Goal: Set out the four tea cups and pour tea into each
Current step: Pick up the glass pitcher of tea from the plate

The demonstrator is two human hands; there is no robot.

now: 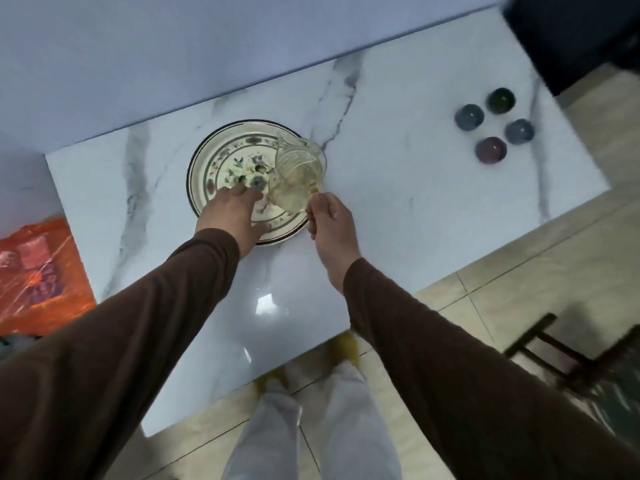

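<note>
A clear glass pitcher (298, 174) with pale yellow tea stands tilted over the right side of a patterned round plate (207, 147). My right hand (330, 220) grips its handle at the plate's right edge. My left hand (230, 216) lies palm down on the plate, fingers spread and stretched toward the pitcher's base. Small cups stand in a tight cluster at the far right of the table: a green cup (501, 101), a grey-blue cup (469, 117), a blue cup (519, 131) and a purple cup (491, 149). Both hands are well away from them.
The white marble table (398, 202) stands against a pale wall. An orange plastic bag (38, 271) lies beside its left end. A dark wooden stool (554, 351) stands on the tiled floor at the right. A dark object (581, 36) sits beyond the table's far right corner.
</note>
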